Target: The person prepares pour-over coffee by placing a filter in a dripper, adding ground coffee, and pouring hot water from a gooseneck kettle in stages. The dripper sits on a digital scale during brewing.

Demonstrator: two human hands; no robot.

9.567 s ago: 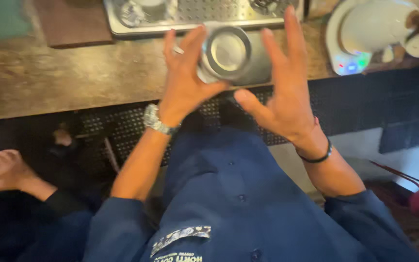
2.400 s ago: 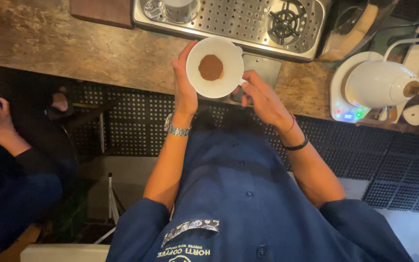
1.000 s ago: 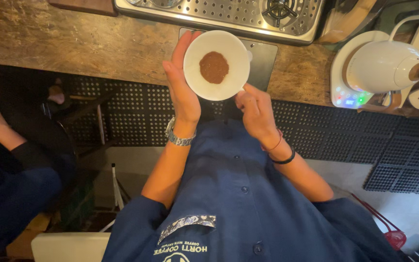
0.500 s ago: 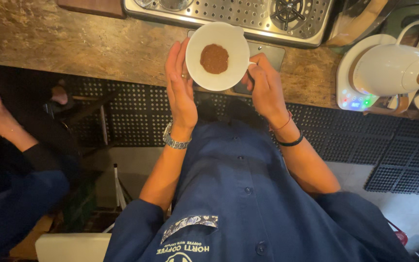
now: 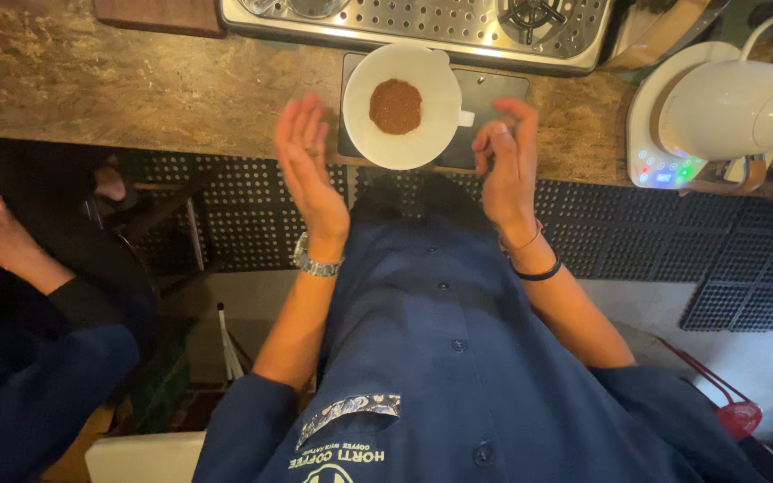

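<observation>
- Head view: a white dripper (image 5: 402,105) with brown coffee grounds (image 5: 394,105) sits on a dark scale (image 5: 494,98) on the wooden counter (image 5: 136,80), just below a steel drip tray (image 5: 422,22).
- Both hands are released and hold nothing; the left hand (image 5: 308,165) is flat with fingers straight, the right hand (image 5: 505,161) loosely curled.
- The dripper lies ahead of and between the hands, its small handle pointing toward the right hand, which is nearer to it.
- It is round, so it has no long axis; the grounds form a small mound at its centre.
- A white kettle (image 5: 726,107) stands well to the right.
</observation>
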